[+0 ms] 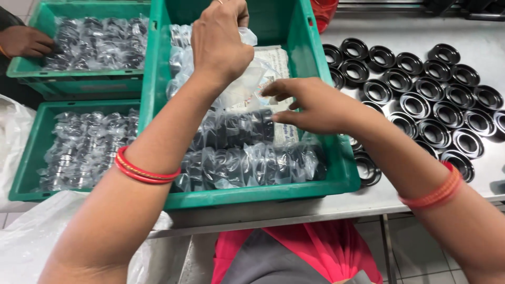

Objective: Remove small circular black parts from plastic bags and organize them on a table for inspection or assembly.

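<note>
My left hand (221,39) is raised over the middle green crate (252,193) and grips a clear plastic bag (247,79) that hangs down from it. My right hand (310,105) reaches in from the right, its fingertips pinching the lower edge of the same bag. Under both hands the crate holds several clear bags packed with black ring-shaped parts (247,163). A printed paper sheet (276,58) lies in the crate behind the bag.
Several loose black rings (426,100) lie in rows on the steel table (400,34) to the right. Two more green crates (79,79) (26,152) with bagged parts stand at left. Another person's hand (23,42) rests at the far-left crate. White plastic sheeting (31,236) lies lower left.
</note>
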